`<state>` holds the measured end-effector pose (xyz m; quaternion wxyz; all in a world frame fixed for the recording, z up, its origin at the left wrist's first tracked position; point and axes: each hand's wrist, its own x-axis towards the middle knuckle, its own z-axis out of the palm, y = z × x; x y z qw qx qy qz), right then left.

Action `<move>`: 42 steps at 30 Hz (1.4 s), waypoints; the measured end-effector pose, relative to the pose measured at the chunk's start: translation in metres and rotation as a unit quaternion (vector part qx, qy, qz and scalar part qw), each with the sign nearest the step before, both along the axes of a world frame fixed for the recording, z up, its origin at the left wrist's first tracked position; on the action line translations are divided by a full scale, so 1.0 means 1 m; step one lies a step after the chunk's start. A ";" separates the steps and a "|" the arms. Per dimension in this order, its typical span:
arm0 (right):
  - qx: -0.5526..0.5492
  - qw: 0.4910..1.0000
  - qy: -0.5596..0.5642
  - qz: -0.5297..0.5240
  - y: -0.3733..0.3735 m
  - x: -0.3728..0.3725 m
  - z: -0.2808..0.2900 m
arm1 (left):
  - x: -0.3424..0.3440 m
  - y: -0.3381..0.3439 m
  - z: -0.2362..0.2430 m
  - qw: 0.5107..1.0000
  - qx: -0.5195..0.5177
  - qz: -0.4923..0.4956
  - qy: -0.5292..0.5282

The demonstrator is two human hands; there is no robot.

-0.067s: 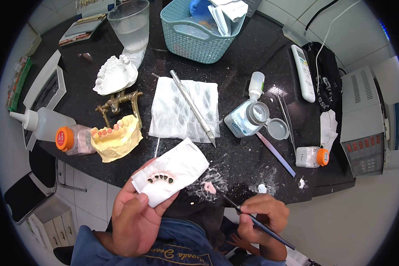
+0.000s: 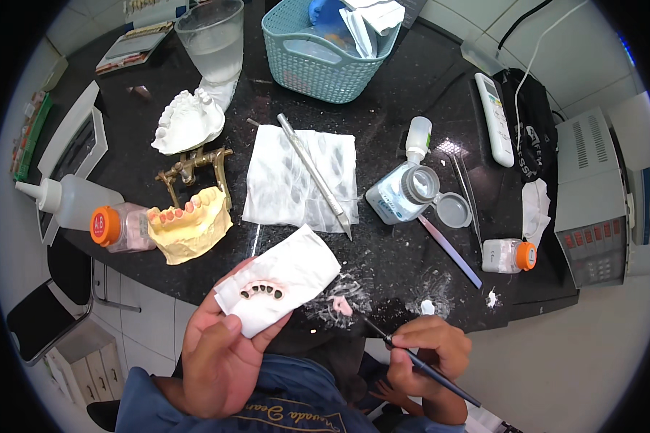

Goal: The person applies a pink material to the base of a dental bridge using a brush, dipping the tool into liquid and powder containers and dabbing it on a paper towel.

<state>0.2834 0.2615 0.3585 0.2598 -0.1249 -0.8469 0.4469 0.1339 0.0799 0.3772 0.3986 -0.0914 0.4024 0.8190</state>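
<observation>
A: Head view, grips?
B: Left hand [image 2: 220, 361] clasps the tissue [image 2: 307, 256], thumb over its edge; crowns [image 2: 269, 291] lie on it (whether stuck, cannot tell). Right hand [image 2: 432, 350] pinches the brush [image 2: 435, 374].
A: Risks?
B: Tilting could slide the crowns off; stray powder [image 2: 355, 283] could foul the bristles.

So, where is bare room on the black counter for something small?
Mainly the counter between the blue basket, small white bottle and remote. A narrower, speckled strip lies between the white cloth and open jar. Crowded: the left side, around the yellow teeth model; near the brush, pink paste and powder lie.
</observation>
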 end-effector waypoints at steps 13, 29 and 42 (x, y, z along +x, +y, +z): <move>0.016 1.000 0.001 -0.007 -0.001 -0.001 0.002 | 0.000 -0.002 -0.001 1.000 0.010 -0.004 -0.002; 0.030 0.999 0.045 0.002 -0.002 0.000 -0.006 | -0.001 -0.005 -0.005 0.999 0.045 0.005 -0.020; 0.151 0.964 0.069 -0.207 0.019 -0.006 0.037 | -0.001 -0.007 -0.006 0.997 0.081 0.006 -0.019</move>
